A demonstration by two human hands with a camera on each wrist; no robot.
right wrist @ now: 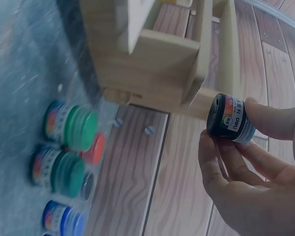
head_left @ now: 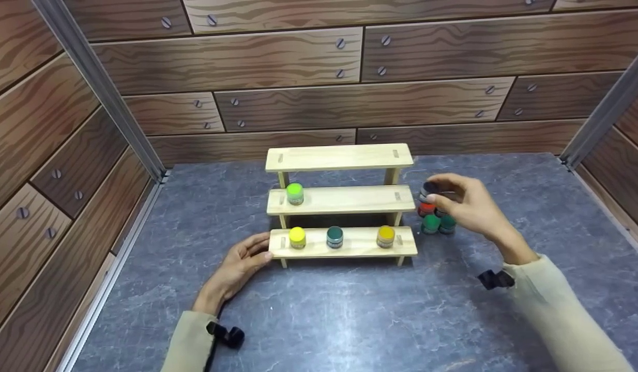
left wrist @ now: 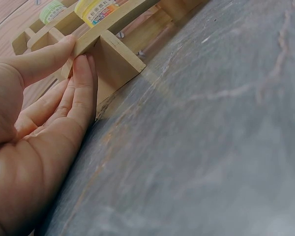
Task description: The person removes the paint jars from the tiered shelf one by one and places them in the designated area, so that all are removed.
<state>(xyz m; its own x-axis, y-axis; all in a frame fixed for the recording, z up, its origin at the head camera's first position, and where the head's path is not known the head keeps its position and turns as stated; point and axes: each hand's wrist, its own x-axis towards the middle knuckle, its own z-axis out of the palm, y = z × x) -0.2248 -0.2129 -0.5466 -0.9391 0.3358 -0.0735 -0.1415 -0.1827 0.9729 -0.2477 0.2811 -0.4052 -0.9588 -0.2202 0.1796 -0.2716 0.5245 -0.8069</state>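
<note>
A three-step wooden display stand [head_left: 345, 205] stands on the table. My left hand [head_left: 241, 263] pinches the left end of its lowest step, thumb at the upper edge and fingers at the side and underneath. In the right hand [head_left: 471, 204] is a dark paint jar [right wrist: 229, 118], gripped between thumb and fingers above the other jars, right of the stand. On the lowest step sit a yellow jar [head_left: 297, 237], a dark green jar [head_left: 335, 237] and an orange-yellow jar [head_left: 385, 236]. A light green jar [head_left: 294, 194] sits at the middle step's left.
Below the right hand, a green jar [head_left: 430, 224], a darker green jar [right wrist: 59, 169], a red jar [head_left: 425, 208] and a blue jar [right wrist: 64, 218] cluster on the grey table [head_left: 319, 310]. Wood-patterned panels [head_left: 277, 57] enclose the back and sides.
</note>
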